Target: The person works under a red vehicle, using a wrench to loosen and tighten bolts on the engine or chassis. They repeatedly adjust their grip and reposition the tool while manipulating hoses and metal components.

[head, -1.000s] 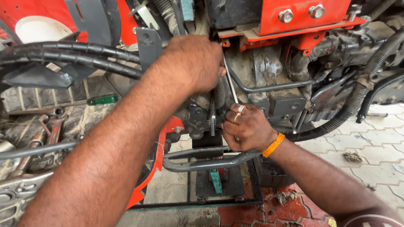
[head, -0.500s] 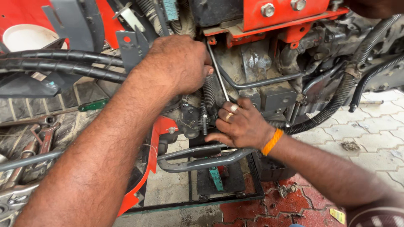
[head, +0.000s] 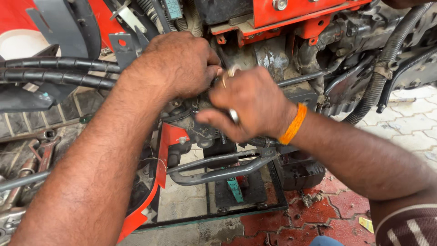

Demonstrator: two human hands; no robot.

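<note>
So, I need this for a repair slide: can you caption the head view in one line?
Both hands, left hand and right hand, work close together on a red machine's engine parts.

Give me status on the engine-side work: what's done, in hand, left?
Done: nothing looks finished; spanners lie out on the left. In hand: left hand and right hand are closed together on a fitting on the greasy engine block, hiding it. Left: can't tell; the bent grey pipe below hangs untouched.
</note>
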